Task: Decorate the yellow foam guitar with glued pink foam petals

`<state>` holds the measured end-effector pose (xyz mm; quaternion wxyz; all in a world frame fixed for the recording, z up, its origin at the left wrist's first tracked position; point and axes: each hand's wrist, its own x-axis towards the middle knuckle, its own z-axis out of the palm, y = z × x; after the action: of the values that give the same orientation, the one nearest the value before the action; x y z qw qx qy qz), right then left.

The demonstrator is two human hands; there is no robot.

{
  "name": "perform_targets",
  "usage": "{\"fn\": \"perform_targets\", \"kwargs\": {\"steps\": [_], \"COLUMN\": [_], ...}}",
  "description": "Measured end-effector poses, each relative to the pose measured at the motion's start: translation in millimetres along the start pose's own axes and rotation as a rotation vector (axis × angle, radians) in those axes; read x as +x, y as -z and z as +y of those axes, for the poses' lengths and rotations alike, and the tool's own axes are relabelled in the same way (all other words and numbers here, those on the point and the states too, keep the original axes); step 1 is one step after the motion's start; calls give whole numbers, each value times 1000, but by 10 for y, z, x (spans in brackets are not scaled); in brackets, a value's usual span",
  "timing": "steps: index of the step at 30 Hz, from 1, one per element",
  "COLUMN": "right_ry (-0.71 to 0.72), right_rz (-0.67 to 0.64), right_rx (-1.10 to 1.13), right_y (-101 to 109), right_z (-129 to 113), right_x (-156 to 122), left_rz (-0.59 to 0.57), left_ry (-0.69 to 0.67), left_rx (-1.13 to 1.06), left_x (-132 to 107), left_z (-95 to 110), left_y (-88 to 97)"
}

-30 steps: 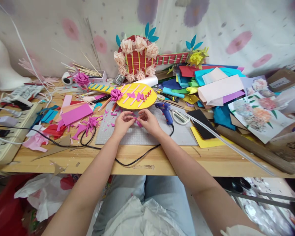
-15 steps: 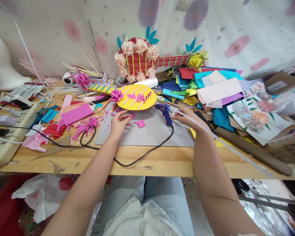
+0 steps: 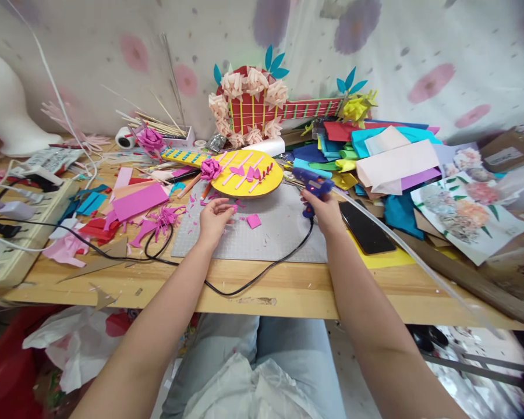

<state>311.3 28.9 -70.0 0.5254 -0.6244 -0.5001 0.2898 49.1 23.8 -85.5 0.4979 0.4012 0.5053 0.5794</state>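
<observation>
My right hand is wrapped round the handle of a blue glue gun, lifted a little above the grey cutting mat; a long clear glue stick trails from its back toward the lower right. My left hand rests on the mat with fingers curled, pinching a small pink foam scrap. A square pink foam piece lies on the mat between the hands. Just beyond them lies a yellow foam guitar with a pink flower and pink strips.
A black cord loops over the wooden table's front edge. Scissors, a black phone and stacked coloured foam sheets lie right. Pink scraps and a power strip sit left. A red guitar leans at the back.
My right hand left the pink piece, reached right, and picked up the glue gun. The pink piece dropped onto the mat. My left hand stayed near the pink scraps.
</observation>
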Motion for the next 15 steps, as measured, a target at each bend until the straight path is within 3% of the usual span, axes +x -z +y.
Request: {"fn": "perform_targets", "kwargs": {"steps": [3,9,15], "right_ry": [23,-29,3], "right_rz": [-145,-470,-478], "right_rx": [240,-38,-189], "right_y": [49,-103,-343], "right_z": [-131,-288,-289], "right_x": [-95,-338,-404], "left_rz": [0,-11,2], "left_ry": [14,4,-5], "left_rx": [-8,21,51], "left_x": [-3,-16,-1], "left_z": [5,24,0], "left_y": [-5,-24,-24]}}
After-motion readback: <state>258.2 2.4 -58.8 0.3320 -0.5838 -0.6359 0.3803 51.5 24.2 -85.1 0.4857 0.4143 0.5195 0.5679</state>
